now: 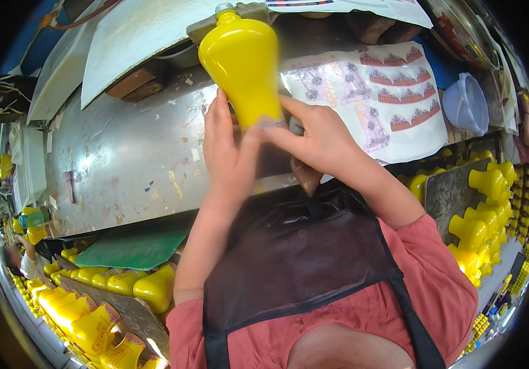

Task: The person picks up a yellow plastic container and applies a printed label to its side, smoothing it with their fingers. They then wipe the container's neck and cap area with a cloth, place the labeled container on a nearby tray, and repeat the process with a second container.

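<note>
A glossy yellow bottle (243, 58) lies with its narrow neck pointing away from me, near a grey block (200, 31). A thin patterned decal strip (269, 122) sits at its near, narrower end. Against the bottle's left side are the fingers of my left hand (224, 147), its thumb by the near end. My right hand (316, 138) grips that end from the right, thumb over the decal and index finger along the side. The remaining right fingers are partly hidden beneath. A brown pointed piece (306, 176) shows below my right hand.
A metal worktable (123, 163) with paper scraps spreads to the left. On the right lie a printed decal sheet (347, 67) and a lavender bucket (465, 104). Yellow bottles (485, 227) stand in rows at right; more (89, 326) fill the lower left beside a green board (132, 246).
</note>
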Demonstrator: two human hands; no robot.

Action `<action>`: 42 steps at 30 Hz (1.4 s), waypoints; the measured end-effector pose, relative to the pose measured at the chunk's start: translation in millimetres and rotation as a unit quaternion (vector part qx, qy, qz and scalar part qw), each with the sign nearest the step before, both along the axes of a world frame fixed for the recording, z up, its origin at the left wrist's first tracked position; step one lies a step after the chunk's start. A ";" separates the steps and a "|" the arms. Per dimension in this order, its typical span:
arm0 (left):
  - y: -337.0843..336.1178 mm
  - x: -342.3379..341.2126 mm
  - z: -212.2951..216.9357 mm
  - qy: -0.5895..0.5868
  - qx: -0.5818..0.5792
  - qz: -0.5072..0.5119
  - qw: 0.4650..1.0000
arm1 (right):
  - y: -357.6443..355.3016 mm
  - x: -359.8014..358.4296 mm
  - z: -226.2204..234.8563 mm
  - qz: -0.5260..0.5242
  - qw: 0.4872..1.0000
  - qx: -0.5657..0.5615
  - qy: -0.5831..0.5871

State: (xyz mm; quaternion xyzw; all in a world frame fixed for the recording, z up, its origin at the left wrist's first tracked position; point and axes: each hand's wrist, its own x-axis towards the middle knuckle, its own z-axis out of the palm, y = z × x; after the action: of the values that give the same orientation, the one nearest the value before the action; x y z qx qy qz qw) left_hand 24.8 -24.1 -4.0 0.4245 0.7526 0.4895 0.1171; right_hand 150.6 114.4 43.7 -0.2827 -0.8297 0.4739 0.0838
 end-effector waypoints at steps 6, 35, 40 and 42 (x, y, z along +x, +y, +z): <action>6.2 9.0 -2.3 0.005 0.010 0.041 0.999 | 5.4 1.3 -11.3 -0.007 0.999 -0.046 0.005; 9.3 3.8 -10.8 -0.011 0.011 0.015 1.000 | 8.9 -2.8 -24.2 0.002 0.997 -0.075 0.035; 12.1 4.3 -13.9 -0.074 0.048 0.021 0.996 | 3.6 -3.6 -19.0 -0.009 0.997 -0.064 0.036; 14.7 5.9 -16.7 -0.061 0.054 0.036 0.996 | 1.2 -4.4 -17.7 -0.014 0.998 -0.049 0.036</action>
State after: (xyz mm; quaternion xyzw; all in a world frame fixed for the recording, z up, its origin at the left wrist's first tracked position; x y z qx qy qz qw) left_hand 30.7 -9.4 -20.6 0.3721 0.7314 0.5582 0.1224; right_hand 146.2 115.6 26.0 -0.2803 -0.7981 0.5226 0.1062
